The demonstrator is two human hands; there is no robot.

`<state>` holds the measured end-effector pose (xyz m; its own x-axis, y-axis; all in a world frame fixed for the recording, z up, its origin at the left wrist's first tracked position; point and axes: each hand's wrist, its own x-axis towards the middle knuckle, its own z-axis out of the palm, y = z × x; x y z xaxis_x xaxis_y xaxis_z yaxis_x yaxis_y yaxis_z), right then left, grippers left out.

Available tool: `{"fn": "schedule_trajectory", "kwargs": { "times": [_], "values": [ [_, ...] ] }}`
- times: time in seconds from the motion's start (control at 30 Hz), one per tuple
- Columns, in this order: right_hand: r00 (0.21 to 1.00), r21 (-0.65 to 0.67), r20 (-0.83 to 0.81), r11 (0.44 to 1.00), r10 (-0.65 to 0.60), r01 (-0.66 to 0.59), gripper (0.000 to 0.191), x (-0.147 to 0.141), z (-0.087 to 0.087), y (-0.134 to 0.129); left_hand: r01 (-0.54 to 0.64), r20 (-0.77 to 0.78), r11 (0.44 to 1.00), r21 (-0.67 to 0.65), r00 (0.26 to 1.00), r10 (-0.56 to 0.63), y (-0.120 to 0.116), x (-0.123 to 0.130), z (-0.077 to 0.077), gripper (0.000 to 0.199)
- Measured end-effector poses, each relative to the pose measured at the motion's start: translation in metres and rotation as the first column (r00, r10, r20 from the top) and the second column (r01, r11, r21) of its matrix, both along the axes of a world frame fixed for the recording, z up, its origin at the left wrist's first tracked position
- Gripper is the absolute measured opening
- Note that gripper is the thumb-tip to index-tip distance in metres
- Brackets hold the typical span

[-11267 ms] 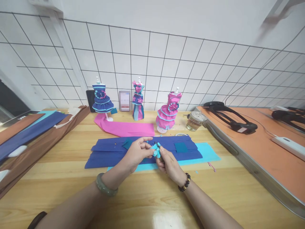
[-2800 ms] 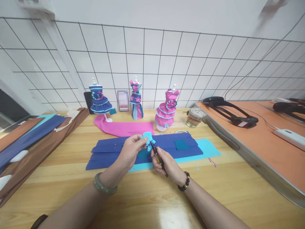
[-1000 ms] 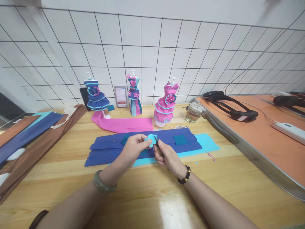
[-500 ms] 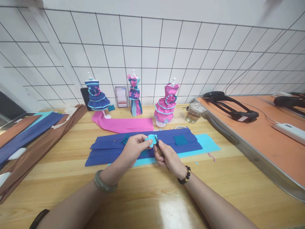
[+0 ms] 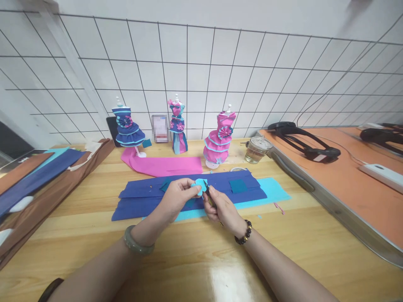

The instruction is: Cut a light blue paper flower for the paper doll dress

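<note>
My left hand pinches a small light-blue paper piece with a rounded, petal-like edge between thumb and fingers. My right hand is closed around small dark scissors; their tips touch the right side of the paper piece. Below both hands lies dark-blue crepe paper, with a light-blue sheet partly under it. On the dark blue rests a teal square to the right of my right hand. Another teal piece is partly hidden behind my left hand.
Behind the sheets stand a blue-dressed mannequin, a multicoloured one and a pink one. A pink paper strip lies before them. A lidded glass cup stands at right, beside the orange-topped surface. Brown paper lies left.
The view has shifted very slightly. Both hands keep nearly the same place, and the scissors stay at the right edge of the light-blue paper piece.
</note>
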<state>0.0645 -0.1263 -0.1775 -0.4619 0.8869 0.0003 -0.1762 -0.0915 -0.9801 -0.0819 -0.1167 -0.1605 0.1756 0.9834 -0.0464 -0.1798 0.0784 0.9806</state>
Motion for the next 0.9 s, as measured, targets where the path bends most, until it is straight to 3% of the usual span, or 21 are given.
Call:
{"fn": "schedule_trajectory", "kwargs": {
  "times": [0.9],
  "values": [
    [0.999,-0.047,-0.051,0.999,-0.003,0.001,0.036,-0.0005,-0.0030,0.0010,-0.005,0.030,1.000,0.007,1.000,0.005,-0.0014,0.0035,-0.0039,0.015]
  ]
}}
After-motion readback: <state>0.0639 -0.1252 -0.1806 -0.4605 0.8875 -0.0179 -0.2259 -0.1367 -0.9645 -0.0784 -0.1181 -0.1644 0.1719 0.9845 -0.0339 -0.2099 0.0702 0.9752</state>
